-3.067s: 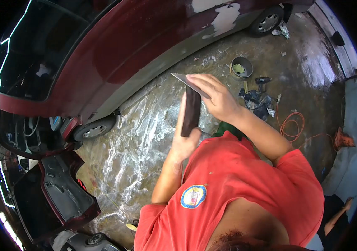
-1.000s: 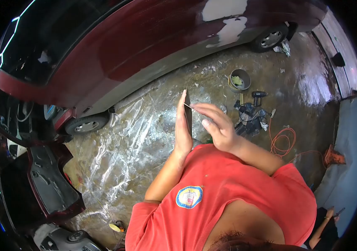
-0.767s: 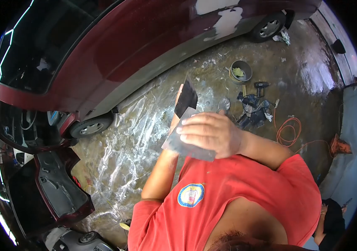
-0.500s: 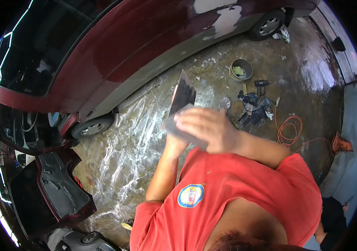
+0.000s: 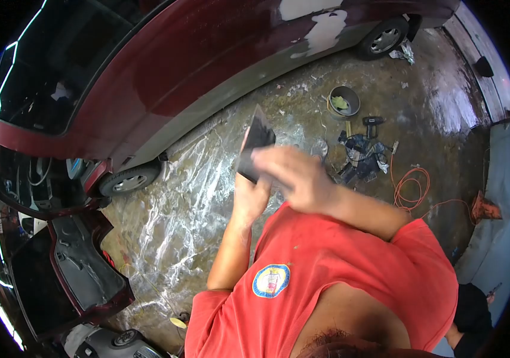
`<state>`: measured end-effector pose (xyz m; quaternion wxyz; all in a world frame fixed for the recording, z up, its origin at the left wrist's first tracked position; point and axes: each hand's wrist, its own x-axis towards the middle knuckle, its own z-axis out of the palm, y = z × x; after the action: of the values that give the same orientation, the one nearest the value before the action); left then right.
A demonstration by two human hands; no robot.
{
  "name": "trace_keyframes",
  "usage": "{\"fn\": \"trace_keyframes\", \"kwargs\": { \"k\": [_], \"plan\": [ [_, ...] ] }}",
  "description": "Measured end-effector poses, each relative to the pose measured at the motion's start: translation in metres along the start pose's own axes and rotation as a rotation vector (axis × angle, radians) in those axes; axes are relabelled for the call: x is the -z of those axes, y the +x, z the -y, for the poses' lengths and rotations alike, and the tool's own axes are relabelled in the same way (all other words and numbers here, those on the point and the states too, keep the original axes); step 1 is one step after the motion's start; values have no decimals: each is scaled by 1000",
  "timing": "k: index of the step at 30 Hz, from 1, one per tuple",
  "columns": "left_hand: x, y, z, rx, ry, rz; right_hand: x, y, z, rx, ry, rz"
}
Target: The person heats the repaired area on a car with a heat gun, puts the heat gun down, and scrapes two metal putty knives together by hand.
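A dark, flat rectangular panel [image 5: 261, 136] stands tilted in front of my chest, its face dusty grey in places. My left hand [image 5: 251, 194] grips its lower edge, thumb at the near side; its other fingers are mostly hidden behind the panel. Across the panel's lower face lies my right hand [image 5: 298, 178], blurred by motion, its fingers close together. A greyish flat piece seems to be under those fingers, too smeared to name.
A maroon car [image 5: 195, 65] with pale filler patches runs along the far side. On the floor are a bucket [image 5: 345, 101], a heat gun [image 5: 373, 120], dark scraps [image 5: 362, 154] and an orange cord [image 5: 411, 185]. A detached car door [image 5: 82, 262] lies at left; another person [image 5: 473, 313] is at lower right.
My right hand has slid slightly up and left over the panel, and the grey piece beneath it shows less. The panel has tilted a little; my left hand still grips it.
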<state>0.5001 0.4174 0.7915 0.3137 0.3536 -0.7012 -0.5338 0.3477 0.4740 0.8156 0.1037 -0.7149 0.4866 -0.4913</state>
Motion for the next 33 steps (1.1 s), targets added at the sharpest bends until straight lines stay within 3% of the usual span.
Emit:
{"fn": "trace_keyframes", "kwargs": {
  "k": [1,3,5,6,7,9,11,14,18,22,25,29,33],
  "plan": [
    [9,-1,9,54,86,114,2,1,13,49,30,75],
    [-3,-2,0,50,-155,3,-9,2,-15,28,-54,-112],
    [-19,-7,-17,-5,-172,-65,-2,15,-46,-309,94,-177],
    [-13,-8,-7,-121,-112,103,2,17,-55,-455,280,-219],
    [-8,-11,-4,28,-324,125,7,16,-62,-599,467,-259],
    [1,-13,-14,321,-758,148,15,7,-62,-513,425,-309],
    [12,-5,-6,335,-1000,15,22,-7,-45,-407,394,-347],
    [31,1,8,376,-1031,25,33,-29,-30,-77,88,-224],
    [40,6,6,424,-993,130,42,-26,-27,147,62,-144],
    [51,0,2,374,-815,270,55,-2,-41,-165,201,-190],
    [58,2,-15,184,-5,297,71,14,-23,-198,130,-39],
    [61,5,-34,-383,796,168,69,27,25,98,-199,282],
    [62,3,-48,-410,932,88,59,33,30,147,-245,290]
  ]
}}
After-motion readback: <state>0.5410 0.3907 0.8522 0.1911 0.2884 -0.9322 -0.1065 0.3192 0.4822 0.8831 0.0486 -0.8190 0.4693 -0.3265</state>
